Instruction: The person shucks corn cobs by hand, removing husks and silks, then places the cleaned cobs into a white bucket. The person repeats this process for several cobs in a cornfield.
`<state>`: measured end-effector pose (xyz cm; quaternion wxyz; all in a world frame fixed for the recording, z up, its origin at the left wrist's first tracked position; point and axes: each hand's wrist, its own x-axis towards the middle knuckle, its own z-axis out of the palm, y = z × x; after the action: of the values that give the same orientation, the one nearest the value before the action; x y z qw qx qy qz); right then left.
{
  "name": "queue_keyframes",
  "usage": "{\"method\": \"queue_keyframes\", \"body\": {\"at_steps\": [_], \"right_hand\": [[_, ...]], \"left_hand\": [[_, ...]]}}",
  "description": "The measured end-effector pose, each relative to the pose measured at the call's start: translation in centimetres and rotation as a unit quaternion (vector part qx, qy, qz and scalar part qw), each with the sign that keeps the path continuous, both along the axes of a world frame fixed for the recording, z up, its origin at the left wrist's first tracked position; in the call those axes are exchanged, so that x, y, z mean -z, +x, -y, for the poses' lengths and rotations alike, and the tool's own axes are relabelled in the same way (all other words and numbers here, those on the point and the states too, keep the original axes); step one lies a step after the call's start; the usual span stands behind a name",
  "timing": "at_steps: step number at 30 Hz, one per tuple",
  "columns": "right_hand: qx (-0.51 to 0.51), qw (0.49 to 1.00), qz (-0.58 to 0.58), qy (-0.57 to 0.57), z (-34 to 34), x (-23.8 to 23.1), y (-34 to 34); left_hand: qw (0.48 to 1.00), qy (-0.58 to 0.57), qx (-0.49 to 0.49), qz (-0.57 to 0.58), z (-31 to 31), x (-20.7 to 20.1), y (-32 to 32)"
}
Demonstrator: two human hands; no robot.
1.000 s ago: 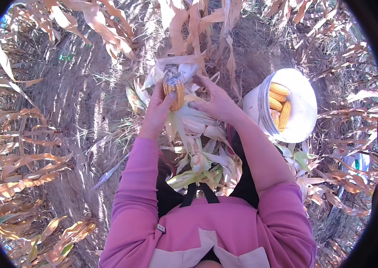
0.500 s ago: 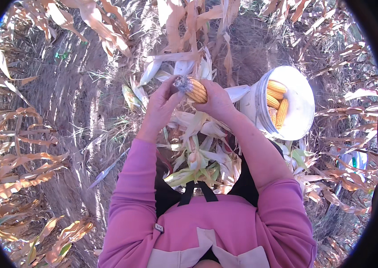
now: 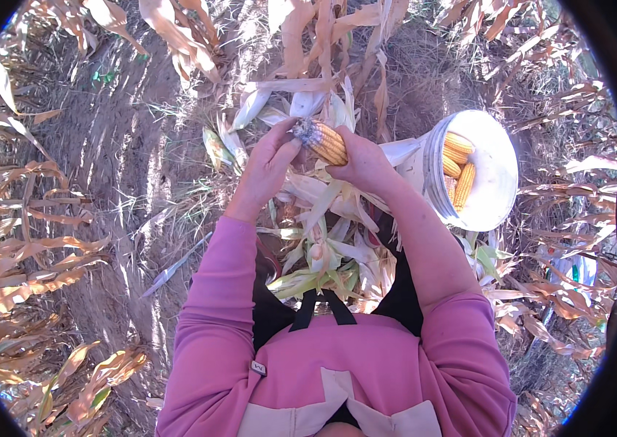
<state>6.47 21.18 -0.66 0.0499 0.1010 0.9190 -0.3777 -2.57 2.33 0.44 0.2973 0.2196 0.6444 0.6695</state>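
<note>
Between my two hands is a yellow ear of corn (image 3: 328, 146), husked, with a greyish, mouldy-looking tip pointing left. My left hand (image 3: 270, 162) pinches that grey tip with thumb and fingers. Wrapped round the thicker right end, my right hand (image 3: 364, 164) hides the base of the ear. Below the hands lies a heap of pale and greenish husks (image 3: 323, 251). To the right a white bucket (image 3: 494, 175) lies tilted with its mouth toward me, and several husked yellow ears (image 3: 463, 186) rest inside it.
Dry corn stalks (image 3: 297, 44) stand just beyond my hands. More ears in husk (image 3: 215, 149) lie left of them. Dry leaves (image 3: 31, 277) line the left side, with others (image 3: 571, 291) along the right. Bare soil with straw (image 3: 133, 167) runs between.
The ear has turned slightly, so more of its grey tip and yellow kernels show. My hands keep hold of it. The whole view has shifted a little.
</note>
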Motion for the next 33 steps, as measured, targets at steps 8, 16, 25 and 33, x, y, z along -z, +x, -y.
{"method": "queue_keyframes", "body": {"at_steps": [8, 16, 25, 33], "right_hand": [[-0.02, 0.994, -0.056, 0.088, -0.4, 0.7, 0.2], [-0.023, 0.994, -0.025, 0.108, 0.1, -0.5, 0.2], [-0.037, 0.992, -0.04, 0.114, -0.5, 0.0, 0.5], [-0.039, 0.983, -0.048, 0.171, 0.4, -0.1, 0.5]], "left_hand": [[0.996, -0.024, -0.038, 0.071, -0.4, 0.5, 0.4], [0.996, -0.063, -0.051, -0.039, -0.4, 1.8, 0.0], [0.995, -0.014, -0.049, 0.088, -0.5, 0.7, 0.1], [0.992, -0.02, -0.086, 0.09, -0.1, 0.9, 0.7]]}}
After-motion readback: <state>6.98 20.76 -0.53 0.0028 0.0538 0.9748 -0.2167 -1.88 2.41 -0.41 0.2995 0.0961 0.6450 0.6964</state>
